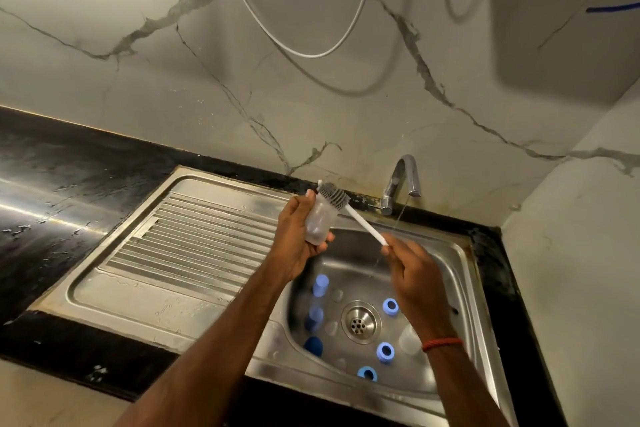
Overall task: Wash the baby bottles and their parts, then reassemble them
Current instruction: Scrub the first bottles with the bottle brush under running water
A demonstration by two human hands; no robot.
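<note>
Bottle (318, 222) gripped in my left hand (298, 239) above sink (349, 253), right hand (412, 274) pinching brush (353, 213) handle, bristles at bottle's upper end, tap (401, 180) running thin stream.

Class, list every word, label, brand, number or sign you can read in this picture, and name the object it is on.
None can be read. The clear bottle in the left hand shows no legible markings; any scale is too blurred. The brush, tap and blue rings in the sink show no lettering.
</note>
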